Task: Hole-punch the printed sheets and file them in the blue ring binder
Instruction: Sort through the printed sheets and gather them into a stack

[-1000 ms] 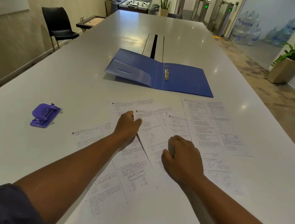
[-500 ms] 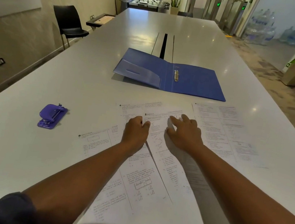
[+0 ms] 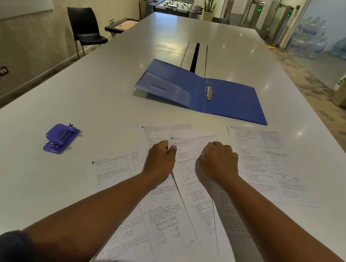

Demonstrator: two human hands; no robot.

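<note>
Your left hand [image 3: 160,159] pinches the top edge of one of the printed sheets [image 3: 180,198]; your right hand [image 3: 218,162] curls on the same sheet, long axis pointing away from you. The hole punch [image 3: 61,138] sits well left, nearer your left hand; the blue ring binder [image 3: 204,92] lies open straight ahead.

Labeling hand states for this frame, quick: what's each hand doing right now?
Left hand: closed, pinching the edge of a printed sheet.
Right hand: fingers curled on the sheets; whether it grips one cannot be told.
</note>
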